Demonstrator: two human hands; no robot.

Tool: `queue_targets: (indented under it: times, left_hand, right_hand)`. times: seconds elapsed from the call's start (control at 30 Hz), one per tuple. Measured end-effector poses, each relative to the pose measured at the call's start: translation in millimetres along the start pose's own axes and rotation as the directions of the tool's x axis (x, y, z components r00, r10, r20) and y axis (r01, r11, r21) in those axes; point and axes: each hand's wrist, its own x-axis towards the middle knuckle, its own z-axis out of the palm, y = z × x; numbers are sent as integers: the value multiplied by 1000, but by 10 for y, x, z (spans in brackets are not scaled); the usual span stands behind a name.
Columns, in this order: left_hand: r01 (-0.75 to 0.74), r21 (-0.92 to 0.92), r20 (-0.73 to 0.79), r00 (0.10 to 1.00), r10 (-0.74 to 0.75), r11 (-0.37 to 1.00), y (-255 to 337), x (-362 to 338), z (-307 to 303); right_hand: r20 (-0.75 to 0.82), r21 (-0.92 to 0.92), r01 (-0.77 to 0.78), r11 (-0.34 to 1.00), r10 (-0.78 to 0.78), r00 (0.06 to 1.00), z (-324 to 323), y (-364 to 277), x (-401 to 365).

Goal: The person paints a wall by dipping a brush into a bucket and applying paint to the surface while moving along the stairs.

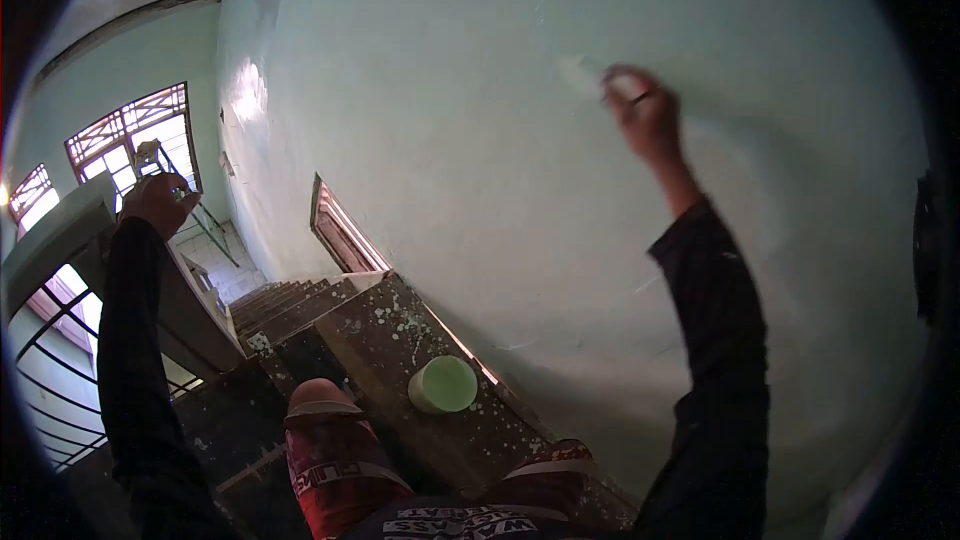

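Note:
Against the pale green wall [480,160], my right hand [645,110] is raised at the upper right, closed round a small light-coloured tool, blurred, whose pale edge meets the wall to the left of the fingers. My left hand [160,202] is at the left, beside the top of the grey railing [75,225]. Its fingers are curled round something small that I cannot make out. A light green bucket [443,385] rests on the paint-spotted dark floor in front of my knees.
Stairs [290,305] go down at the left, beyond the railing. A window [140,135] and a green ladder [215,230] stand further off. A wooden-framed opening [345,230] is low in the wall. Black metal bars [60,370] line the lower left.

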Motion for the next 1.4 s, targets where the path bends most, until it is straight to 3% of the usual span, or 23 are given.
queue_targets:
  times: [0.1, 0.17, 0.27, 0.37, 0.47, 0.6, 0.67, 0.73, 0.8, 0.87, 0.93, 1.0, 1.03, 1.1, 1.13, 1.17, 1.2, 1.23, 1.27, 1.3, 1.33, 1.4]
  left_hand:
    - [3, 24, 6, 1000, -3, 1000, -5, 10, 14]
    - [20, -22, -10, 1000, -20, 1000, -1, -7, 33]
    - [13, -10, -18, 1000, -13, 1000, -6, 14, 35]
    - [-6, -2, -2, 1000, 6, 1000, -16, 41, 59]
    - [3, 12, -40, 999, -3, 1000, 22, -7, 4]
    - [69, 30, 58, 996, -71, 997, 108, -47, -78]
    - [63, 38, 57, 996, -66, 997, 87, -34, -61]
    - [45, 24, 32, 998, -45, 999, 27, 1, -3]
    - [28, 6, 6, 1000, -28, 1000, -53, 25, 78]
    - [10, 6, -32, 999, -9, 1000, -78, 51, 106]
    - [18, 27, -25, 1000, -18, 999, -8, 0, 29]
    - [6, 15, -14, 1000, -6, 1000, 9, 3, 3]
    - [8, 7, -9, 1000, -8, 1000, 38, -17, -30]
    - [4, -21, -3, 1000, -4, 1000, 24, -17, -41]
    - [1, -24, -11, 1000, -2, 1000, 35, -22, -56]
    - [6, -16, -4, 1000, -7, 1000, 41, -29, -72]
    - [13, -10, 5, 1000, -13, 1000, 45, -36, -77]
    - [13, -15, 4, 1000, -13, 1000, 44, -46, -83]
    - [14, -17, 4, 1000, -14, 1000, 25, -33, -65]
    - [2, -19, 6, 1000, -2, 1000, -2, -15, -36]
    - [-14, -20, 11, 1000, 14, 1000, -4, 1, -9]
    - [17, -20, 40, 999, -16, 1000, 74, -57, -81]
  right_hand:
    - [53, 96, -109, 989, 104, 993, 329, -120, -456]
    - [-74, -25, -165, 986, 163, 984, 318, 71, -584]
    - [-270, -22, -226, 974, 212, 939, -3, -124, -487]
    - [-190, 138, -230, 963, 254, 949, 175, -311, -313]
    - [-19, 298, -380, 876, 403, 915, 807, -66, -46]
    - [-19, 466, -380, 799, 439, 898, 1222, 278, 362]
    - [-205, 401, -435, 807, 541, 815, 1149, 417, 438]
    - [-365, 64, -386, 920, 381, 849, 760, 366, 299]
    - [-424, 278, -358, 891, 449, 787, 417, 33, 122]
    - [-436, 302, -310, 902, 420, 796, 363, -49, -9]
    - [-186, 300, -308, 903, 372, 910, 446, -113, -77]
    - [110, 281, -396, 874, 381, 918, 490, -112, -73]
    - [95, 275, -395, 877, 384, 918, 423, -60, -37]
    - [243, 162, -441, 883, 397, 885, 327, 43, 129]
    - [143, 22, -291, 956, 285, 948, 357, 399, 237]
    - [135, 28, -310, 950, 303, 943, 219, 574, 434]
    - [208, -85, -345, 935, 355, 911, -39, 604, 722]
    - [79, -154, -214, 965, 228, 971, -191, 823, 966]
    - [-24, -368, -193, 909, 198, 980, -466, 772, 1225]
    - [-92, -502, -45, 863, -2, 996, -712, 933, 1489]
    - [-171, -510, -68, 857, -24, 985, -983, 837, 1673]
    - [-172, -699, 55, 713, -243, 955, -1419, 864, 1976]
